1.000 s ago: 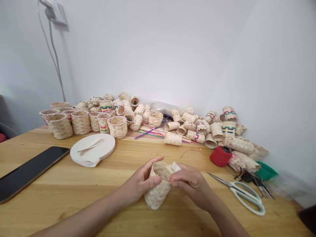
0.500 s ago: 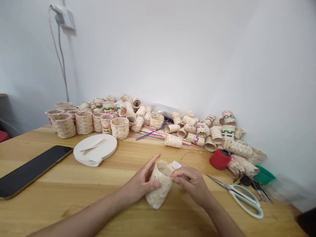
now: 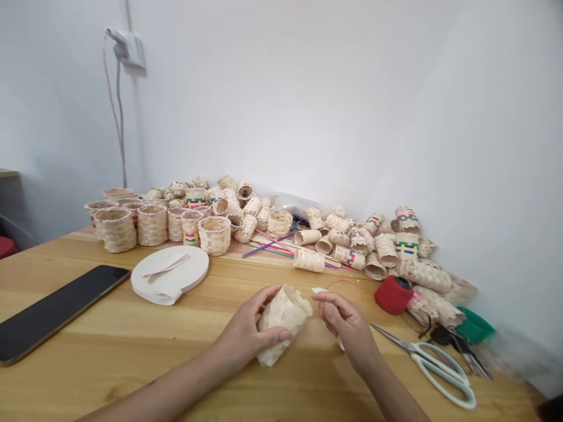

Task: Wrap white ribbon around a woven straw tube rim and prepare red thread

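Note:
My left hand (image 3: 253,334) is wrapped round a small woven basket (image 3: 284,325) of pale strips. The basket tilts, its ragged mouth facing up and to the right. Just right of that mouth, my right hand (image 3: 345,325) is closed on a white strip (image 3: 319,290); one end shows above the fingers and another bit below them. Most of the strip is hidden in the palm. Between the right fingers and the basket's rim there is a narrow gap.
Scissors (image 3: 433,363) and a red thread spool (image 3: 393,295) lie at right. A roll of white tape (image 3: 169,272) and a phone (image 3: 61,310) are at left. Woven baskets (image 3: 214,235) and coloured strips (image 3: 268,241) line the wall.
My right hand has drawn away from the basket's rim, to the right, with the white strip. The basket has tipped further right in my left hand. The camera view has shifted slightly.

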Demonstrator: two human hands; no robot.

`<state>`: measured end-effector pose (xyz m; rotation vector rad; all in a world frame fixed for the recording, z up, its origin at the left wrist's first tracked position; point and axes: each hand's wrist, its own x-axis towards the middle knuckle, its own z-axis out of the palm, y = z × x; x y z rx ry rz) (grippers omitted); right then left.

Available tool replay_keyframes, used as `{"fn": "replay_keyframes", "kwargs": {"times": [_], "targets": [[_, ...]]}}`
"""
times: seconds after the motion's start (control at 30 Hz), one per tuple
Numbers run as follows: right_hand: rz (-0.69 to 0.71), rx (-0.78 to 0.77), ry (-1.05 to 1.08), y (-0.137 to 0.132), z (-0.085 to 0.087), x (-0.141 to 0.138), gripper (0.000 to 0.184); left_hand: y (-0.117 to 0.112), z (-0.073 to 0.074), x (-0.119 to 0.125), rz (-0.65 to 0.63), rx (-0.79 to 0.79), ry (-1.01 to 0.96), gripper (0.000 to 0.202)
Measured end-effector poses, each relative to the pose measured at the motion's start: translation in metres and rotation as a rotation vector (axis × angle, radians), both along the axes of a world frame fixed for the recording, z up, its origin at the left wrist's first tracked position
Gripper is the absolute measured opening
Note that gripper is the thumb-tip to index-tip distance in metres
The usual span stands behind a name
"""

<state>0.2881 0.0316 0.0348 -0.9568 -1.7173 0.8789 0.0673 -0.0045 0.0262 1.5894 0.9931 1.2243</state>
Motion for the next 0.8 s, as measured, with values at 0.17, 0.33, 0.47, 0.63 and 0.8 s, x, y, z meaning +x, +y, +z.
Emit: {"fn": "replay_keyframes", "kwargs": {"times": [0.17, 0.33, 0.47, 0.63, 0.8], "targets": [[0.046, 0.074, -0.124, -0.009, 0.011, -0.002, 0.028, -0.005, 0.001, -0.003, 0.154, 0.384, 0.423, 0.066], [0.118, 0.146, -0.197, -0.014, 0.018, -0.008, 0.027, -0.010, 0.004, -0.003, 0.272, 0.674, 0.770, 0.063], [0.161, 0.146, -0.253, -0.015, 0.015, -0.011, 0.026, -0.012, 0.006, 0.001, 0.279, 0.751, 0.908, 0.062], [0.211, 0.138, -0.309, -0.016, 0.011, -0.015, 0.025, -0.012, 0.003, 0.006, 0.241, 0.728, 0.897, 0.059], [0.104, 0.249, -0.366, -0.018, 0.018, -0.005, 0.024, -0.013, 0.008, 0.001, 0.192, 0.606, 0.638, 0.061]]}}
